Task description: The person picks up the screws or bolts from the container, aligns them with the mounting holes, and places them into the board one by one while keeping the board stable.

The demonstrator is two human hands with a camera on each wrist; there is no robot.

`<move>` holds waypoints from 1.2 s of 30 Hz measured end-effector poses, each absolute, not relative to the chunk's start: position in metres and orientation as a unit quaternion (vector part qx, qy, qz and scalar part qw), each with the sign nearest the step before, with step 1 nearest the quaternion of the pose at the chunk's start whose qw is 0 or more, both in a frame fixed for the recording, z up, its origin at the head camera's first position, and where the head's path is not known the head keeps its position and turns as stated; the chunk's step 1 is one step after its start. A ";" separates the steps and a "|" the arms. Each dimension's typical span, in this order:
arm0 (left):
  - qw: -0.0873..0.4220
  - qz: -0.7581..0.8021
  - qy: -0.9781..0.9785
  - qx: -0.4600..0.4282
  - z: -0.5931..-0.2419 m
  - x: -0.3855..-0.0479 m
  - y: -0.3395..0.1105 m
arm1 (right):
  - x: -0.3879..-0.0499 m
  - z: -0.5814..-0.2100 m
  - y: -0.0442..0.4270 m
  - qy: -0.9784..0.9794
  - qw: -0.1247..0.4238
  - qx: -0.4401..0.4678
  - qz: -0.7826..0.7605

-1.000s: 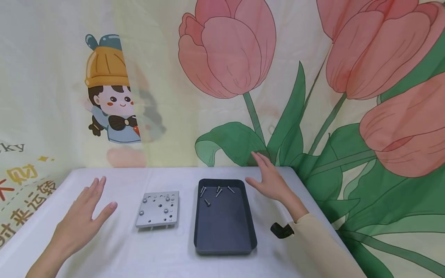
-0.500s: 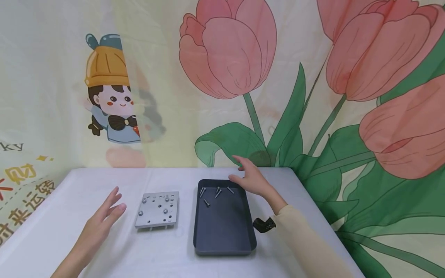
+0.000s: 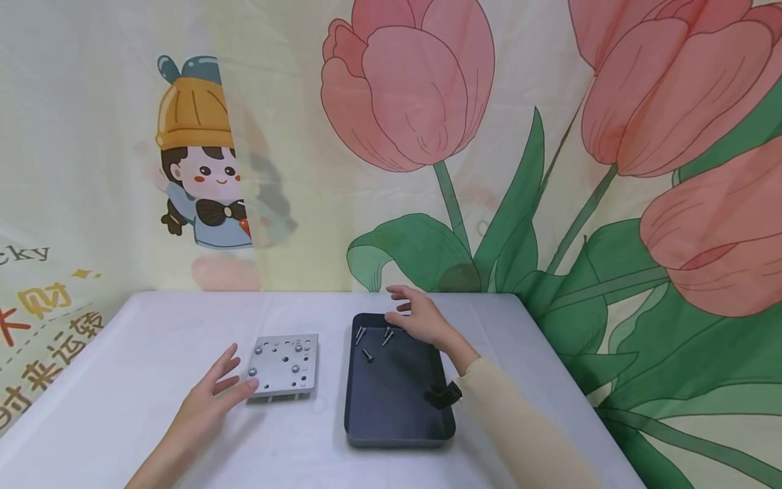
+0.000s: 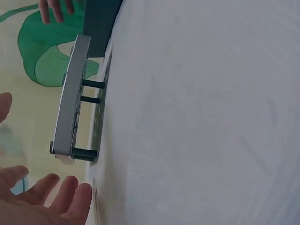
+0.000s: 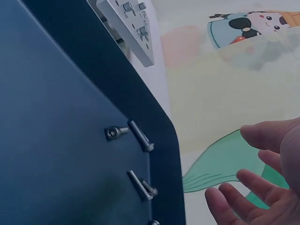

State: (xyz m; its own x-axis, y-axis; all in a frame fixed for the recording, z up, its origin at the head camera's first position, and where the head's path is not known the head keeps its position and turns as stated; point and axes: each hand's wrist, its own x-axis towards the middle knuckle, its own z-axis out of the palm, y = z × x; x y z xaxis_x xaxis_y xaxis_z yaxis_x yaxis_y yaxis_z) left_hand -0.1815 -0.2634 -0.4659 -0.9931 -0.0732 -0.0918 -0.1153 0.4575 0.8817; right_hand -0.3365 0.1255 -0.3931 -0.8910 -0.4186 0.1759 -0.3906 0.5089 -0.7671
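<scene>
On the white cloth-covered table [image 3: 318, 465], a silver-grey, roughly square metal plate [image 3: 275, 380] with drilled holes is standing to the left of a dark grey, shallow rectangular tray [image 3: 397, 401]. Four silver round-headed screws [image 3: 296, 369] are sitting in the plate, and shanks projecting below are apparently keeping its underside off the cloth. Several loose silver screws [image 3: 368, 355] are lying toward the far end of the tray. The left hand [image 3: 210, 401] is hovering beside the plate's near left corner, thumb and fingers standing apart and holding nothing; the left wrist view is showing a gap between fingers and plate. The right hand [image 3: 421, 319] is hovering over the tray's far right part, thumb and fingers likewise spread, gripping nothing visible. Caution: because the plate is seemingly resting on its shanks, a sideways push from the left hand could be sliding or tipping it; whether the threads are engaging is not showing. Where loose screws are lying close together, careless contact could be scattering them. A small black device [image 3: 453, 394] at the cream right sleeve [image 3: 513, 421] could be catching the tray's rim if the forearm is dipping too low.
</scene>
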 end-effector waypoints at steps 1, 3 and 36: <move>0.029 0.525 0.849 -0.060 -0.467 -0.183 -0.263 | -0.337 -0.394 0.124 0.868 0.020 -0.229 -0.440; 0.042 0.533 0.842 -0.068 -0.468 -0.186 -0.262 | -0.339 -0.398 0.120 0.867 0.028 -0.221 -0.447; 0.084 0.518 0.847 -0.084 -0.471 -0.201 -0.252 | -0.362 -0.440 0.092 0.877 0.116 -0.211 -0.417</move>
State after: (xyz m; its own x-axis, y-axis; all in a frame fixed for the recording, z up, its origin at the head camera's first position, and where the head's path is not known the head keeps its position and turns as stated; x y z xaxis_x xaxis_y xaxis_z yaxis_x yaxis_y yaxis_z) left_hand -0.2007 -0.2518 -0.4714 -0.9720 -0.0554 -0.2283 -0.2284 0.4501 0.8633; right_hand -0.3616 0.0925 -0.4405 -0.8846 -0.4656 -0.0274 -0.2728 0.5643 -0.7792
